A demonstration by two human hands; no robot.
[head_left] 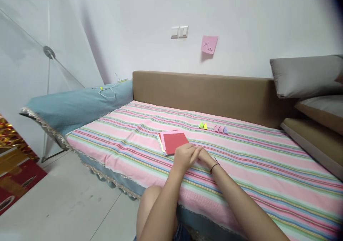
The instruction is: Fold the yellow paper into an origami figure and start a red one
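Your left hand (pixel 184 156) meets your right hand (pixel 200 153) by the paper stack (pixel 175 143); can't tell if fingers are clamped or apart. 5 folded papers (pixel 220 129) beyond.

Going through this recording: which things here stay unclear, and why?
All in the head view:
Right hand: fingers mostly hidden by the left hand; whether anything lies between them can't be told.
Lower sheets: mostly covered by the red paper.
Pink note: writing too small to read surely.
Red box: cut off by the left edge.
Grey pillow: cut off by the right edge.
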